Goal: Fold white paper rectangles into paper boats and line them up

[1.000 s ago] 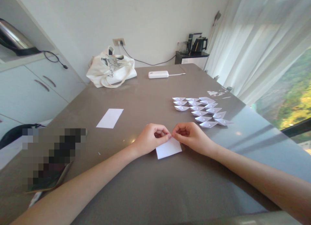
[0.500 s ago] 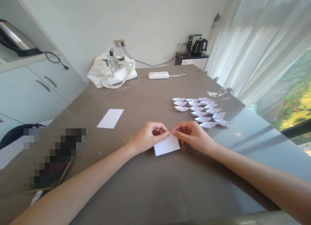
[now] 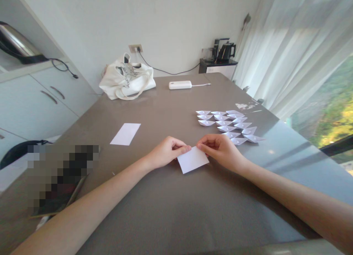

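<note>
A small white sheet of paper [image 3: 193, 160] is held between my two hands, tilted toward me over the table [image 3: 154, 211]. My left hand [image 3: 171, 150] pinches its upper left corner between thumb and fingers. At the upper right edge, my right hand [image 3: 217, 148] grips it the same way. Just beyond my right hand stand several folded paper boats [image 3: 226, 129] in loose rows. Another flat white sheet of paper [image 3: 125, 134] lies on the table to the left of my left hand.
At the back are a white handbag [image 3: 128, 78] and a white power bank [image 3: 180, 85] with a short cable. White paper scraps [image 3: 242, 106] lie near the right edge. A dark, pixelated flat object [image 3: 63, 189] sits beside my left forearm. A black kettle [image 3: 226, 51] stands beyond the table.
The paper between my hands has lifted and turned slightly, showing more of its face. My right hand has shifted a little along its top edge.
</note>
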Motion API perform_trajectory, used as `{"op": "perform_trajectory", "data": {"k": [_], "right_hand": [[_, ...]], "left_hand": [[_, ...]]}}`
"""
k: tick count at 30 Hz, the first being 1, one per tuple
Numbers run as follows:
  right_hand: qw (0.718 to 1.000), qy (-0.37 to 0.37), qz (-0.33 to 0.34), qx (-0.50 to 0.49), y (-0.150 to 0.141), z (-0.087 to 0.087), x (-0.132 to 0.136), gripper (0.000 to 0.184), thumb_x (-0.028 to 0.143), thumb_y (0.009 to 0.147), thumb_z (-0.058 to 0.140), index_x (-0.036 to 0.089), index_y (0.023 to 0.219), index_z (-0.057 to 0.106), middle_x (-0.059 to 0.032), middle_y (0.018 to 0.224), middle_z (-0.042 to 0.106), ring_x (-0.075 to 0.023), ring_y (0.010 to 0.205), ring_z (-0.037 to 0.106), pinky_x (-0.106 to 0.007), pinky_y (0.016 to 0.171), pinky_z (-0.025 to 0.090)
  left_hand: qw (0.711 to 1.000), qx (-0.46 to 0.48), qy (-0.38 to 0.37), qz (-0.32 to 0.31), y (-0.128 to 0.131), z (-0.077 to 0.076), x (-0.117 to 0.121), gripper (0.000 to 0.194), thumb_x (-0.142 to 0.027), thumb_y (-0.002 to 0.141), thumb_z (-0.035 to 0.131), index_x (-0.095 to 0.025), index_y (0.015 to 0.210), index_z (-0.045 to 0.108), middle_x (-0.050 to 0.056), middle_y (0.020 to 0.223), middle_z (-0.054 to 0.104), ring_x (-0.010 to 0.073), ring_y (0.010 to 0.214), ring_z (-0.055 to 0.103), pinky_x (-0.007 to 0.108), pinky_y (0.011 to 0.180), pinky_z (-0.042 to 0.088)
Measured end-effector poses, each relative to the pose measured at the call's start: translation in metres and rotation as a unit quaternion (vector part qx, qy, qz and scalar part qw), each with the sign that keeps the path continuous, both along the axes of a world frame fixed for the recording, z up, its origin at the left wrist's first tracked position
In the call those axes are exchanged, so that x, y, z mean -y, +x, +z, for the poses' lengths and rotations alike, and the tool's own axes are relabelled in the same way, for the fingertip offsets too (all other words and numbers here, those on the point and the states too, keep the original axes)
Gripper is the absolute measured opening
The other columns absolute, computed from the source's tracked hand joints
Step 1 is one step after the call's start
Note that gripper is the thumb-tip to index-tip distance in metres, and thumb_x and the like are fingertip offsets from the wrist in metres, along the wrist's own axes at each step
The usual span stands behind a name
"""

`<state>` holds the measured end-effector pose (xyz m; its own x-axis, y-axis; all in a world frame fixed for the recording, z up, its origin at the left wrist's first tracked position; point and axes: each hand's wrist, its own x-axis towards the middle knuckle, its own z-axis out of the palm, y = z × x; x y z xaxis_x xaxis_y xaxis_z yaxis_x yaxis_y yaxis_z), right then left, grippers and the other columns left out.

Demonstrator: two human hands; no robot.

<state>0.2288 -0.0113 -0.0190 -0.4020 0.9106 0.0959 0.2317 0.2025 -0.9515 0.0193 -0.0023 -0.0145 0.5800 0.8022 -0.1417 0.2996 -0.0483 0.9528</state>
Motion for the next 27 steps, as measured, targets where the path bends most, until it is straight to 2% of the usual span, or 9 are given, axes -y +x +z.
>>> {"op": "perform_trajectory", "data": {"k": [4,10,17,23,27], "right_hand": [[1.0,0.014,0.001,0.009,0.0,0.0,0.001,0.02,0.032,0.083,0.06,0.013,0.08,0.066,-0.0038,0.071,0.066,-0.013,0.064,0.06,-0.021,0.055,0.046],[1.0,0.022,-0.006,0.02,0.0,0.001,0.001,0.019,0.03,0.083,0.059,0.013,0.079,0.066,-0.0034,0.069,0.065,-0.0123,0.061,0.059,-0.021,0.053,0.045],[0.999,0.046,-0.016,-0.004,-0.001,-0.001,0.001,0.02,0.032,0.084,0.059,0.014,0.08,0.066,-0.0036,0.071,0.066,-0.0132,0.064,0.06,-0.022,0.054,0.045],[0.996,0.064,-0.064,-0.009,0.001,0.002,-0.002,0.021,0.033,0.082,0.06,0.014,0.079,0.064,-0.0048,0.072,0.065,-0.0145,0.065,0.058,-0.025,0.058,0.046],[0.994,0.062,-0.09,-0.028,0.002,0.003,-0.005,0.02,0.034,0.08,0.061,0.014,0.076,0.062,-0.0037,0.068,0.063,-0.0136,0.062,0.057,-0.024,0.055,0.044]], "left_hand": [[1.0,-0.019,0.019,0.017,0.002,0.001,0.003,0.034,-0.042,0.083,0.056,-0.01,0.08,0.069,0.004,0.07,0.068,0.0131,0.062,0.057,0.022,0.058,0.041],[0.982,-0.088,0.163,0.046,0.004,0.005,0.007,0.03,-0.037,0.085,0.054,-0.012,0.074,0.069,0.002,0.065,0.065,0.0112,0.06,0.055,0.02,0.054,0.038],[0.988,-0.048,0.139,0.048,0.004,0.006,0.005,0.03,-0.036,0.083,0.057,-0.011,0.074,0.069,0.004,0.068,0.068,0.0131,0.063,0.06,0.02,0.056,0.042],[0.985,-0.044,0.154,0.059,-0.002,0.012,-0.002,0.025,-0.033,0.082,0.059,-0.012,0.076,0.071,0.005,0.074,0.071,0.0148,0.067,0.064,0.021,0.061,0.046],[0.986,-0.042,0.15,0.064,-0.005,0.013,-0.006,0.024,-0.032,0.083,0.058,-0.012,0.074,0.07,0.005,0.07,0.071,0.0126,0.061,0.064,0.019,0.056,0.045]]}}
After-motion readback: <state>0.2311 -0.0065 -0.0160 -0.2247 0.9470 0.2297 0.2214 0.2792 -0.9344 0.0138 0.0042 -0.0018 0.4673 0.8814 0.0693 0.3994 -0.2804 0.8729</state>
